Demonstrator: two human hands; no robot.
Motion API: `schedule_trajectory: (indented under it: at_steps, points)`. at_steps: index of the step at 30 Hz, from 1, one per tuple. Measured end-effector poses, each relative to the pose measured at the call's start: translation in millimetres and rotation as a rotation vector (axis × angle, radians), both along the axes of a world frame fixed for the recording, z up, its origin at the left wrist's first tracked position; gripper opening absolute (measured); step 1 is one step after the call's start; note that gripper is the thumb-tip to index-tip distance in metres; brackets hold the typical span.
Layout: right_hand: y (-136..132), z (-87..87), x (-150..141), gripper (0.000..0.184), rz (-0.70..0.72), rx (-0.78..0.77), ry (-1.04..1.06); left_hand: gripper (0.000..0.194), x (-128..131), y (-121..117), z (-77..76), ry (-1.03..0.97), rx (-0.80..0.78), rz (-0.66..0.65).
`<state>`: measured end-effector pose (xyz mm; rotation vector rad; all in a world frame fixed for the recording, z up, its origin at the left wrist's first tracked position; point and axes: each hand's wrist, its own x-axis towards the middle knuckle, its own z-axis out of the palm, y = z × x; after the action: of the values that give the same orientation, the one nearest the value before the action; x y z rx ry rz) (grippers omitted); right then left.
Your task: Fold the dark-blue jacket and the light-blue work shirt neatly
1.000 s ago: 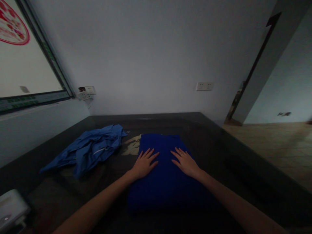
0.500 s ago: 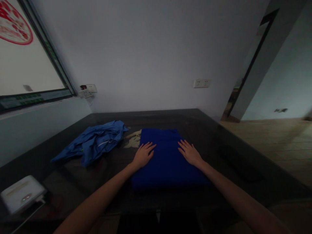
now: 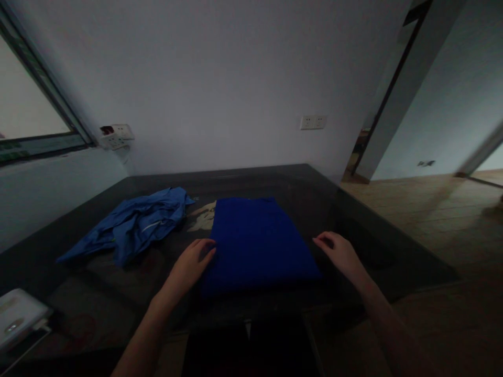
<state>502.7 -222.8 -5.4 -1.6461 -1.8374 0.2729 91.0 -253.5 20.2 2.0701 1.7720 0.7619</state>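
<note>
Blue cloth [image 3: 255,241] flat on dark table [image 3: 275,180], flanked: left hand [image 3: 192,263] slightly open at its edge, hold unclear; right hand [image 3: 342,255] apart, loosely curled, fingertip contact unclear; gripping would require closer fingertips.

A folded dark-blue cloth [image 3: 255,246] lies flat on the dark counter [image 3: 298,191]. The left hand [image 3: 194,259] is at its left edge, fingers curled; the right hand [image 3: 334,248] hovers just beside its right side, fingertips drawn together. A crumpled lighter-blue garment [image 3: 145,222] lies to the left, and a white device [image 3: 21,317] with a cable sits nearer.
</note>
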Motion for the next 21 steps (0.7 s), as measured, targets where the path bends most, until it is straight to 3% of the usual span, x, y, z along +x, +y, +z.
schedule_trajectory:
  at_steps: [3,7,10,15,21]
  points:
    - [-42,-10.0,-10,0.037,-0.009,-0.045,0.08,0.037,-3,-31,-11.3,-0.049,-0.029,0.181]
    - [-72,-21.3,-24,0.039,-0.04,-0.042,0.212,0.042,-2,-60,-31.3,-0.083,-0.082,0.294]
    - [-77,-23.2,-31,0.041,-0.096,-0.003,0.284,0.044,1,-69,-38.2,-0.091,-0.044,0.317]
    - [-73,-17.5,-39,0.042,-0.115,-0.012,0.349,0.044,8,-72,-35.0,-0.255,0.085,0.305]
    - [-65,-19.0,-43,0.045,-0.13,-0.012,0.286,0.043,13,-69,-27.2,-0.329,-0.047,0.288]
